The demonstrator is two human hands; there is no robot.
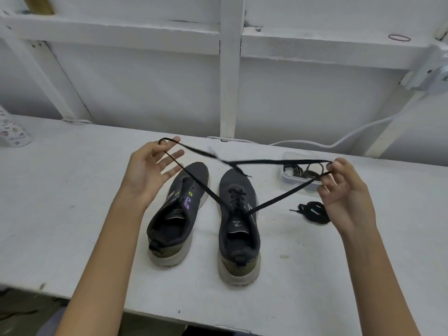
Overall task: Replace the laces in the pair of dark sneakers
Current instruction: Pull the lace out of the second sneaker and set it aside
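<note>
My left hand (155, 166) is spread wide, the black lace (278, 198) looped over its thumb. My right hand (344, 190) pinches the lace in curled fingers. Both strands run down to the laced right sneaker (238, 221); the left sneaker (179, 214) stands beside it on the table (72, 214). Farther right lies a bundled lace (315, 212), and beyond it a clear tub (287, 178) holding dark coils.

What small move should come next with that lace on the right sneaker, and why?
Probably cross the two ends and pull the first knot snug. The lace already runs through the eyelets of the right sneaker, and both ends rise from its top, one hooked over the left hand, one pinched by the right hand.
</note>
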